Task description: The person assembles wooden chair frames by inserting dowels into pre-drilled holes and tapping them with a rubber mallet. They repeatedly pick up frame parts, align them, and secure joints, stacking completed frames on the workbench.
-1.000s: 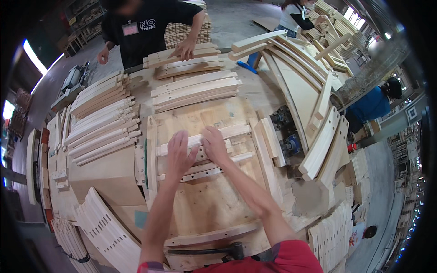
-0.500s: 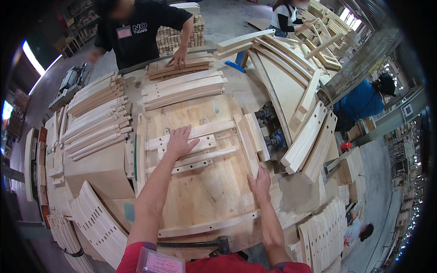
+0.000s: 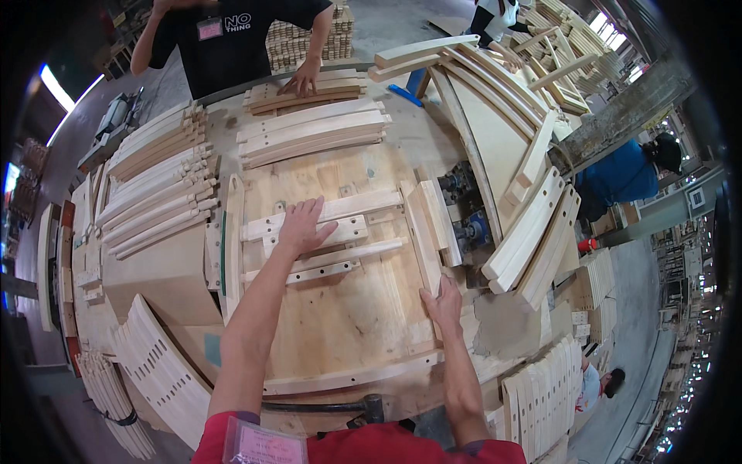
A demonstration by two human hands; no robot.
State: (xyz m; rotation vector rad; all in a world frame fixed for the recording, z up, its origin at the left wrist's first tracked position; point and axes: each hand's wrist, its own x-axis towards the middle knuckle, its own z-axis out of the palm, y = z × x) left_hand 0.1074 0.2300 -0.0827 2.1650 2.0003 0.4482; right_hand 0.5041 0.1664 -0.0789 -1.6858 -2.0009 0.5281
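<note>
A partly assembled pale wooden frame lies on a plywood board (image 3: 340,332). My left hand (image 3: 301,229) rests with fingers stretched over a crosswise rail (image 3: 355,206) and a short drilled block (image 3: 346,232) just below it. My right hand (image 3: 443,303) is closed around the near end of the right upright wooden bar (image 3: 420,240). The left upright bar (image 3: 233,243) stands at the opposite ends of the rails. Nearer me are a thin rail (image 3: 348,254) and a drilled strip (image 3: 321,272). A long curved rail (image 3: 352,377) lies along the board's near edge.
A black-headed mallet (image 3: 373,407) lies close to my body. Stacked slats (image 3: 313,133) sit beyond the board, more spindles (image 3: 154,205) at left. Clamps (image 3: 470,230) and loose legs (image 3: 525,232) are at right. Across the table, a co-worker's hand (image 3: 301,79) touches slats.
My view has shifted slightly; both hands keep their places on the frame. Across the table, the co-worker's other arm has risen toward the head.
</note>
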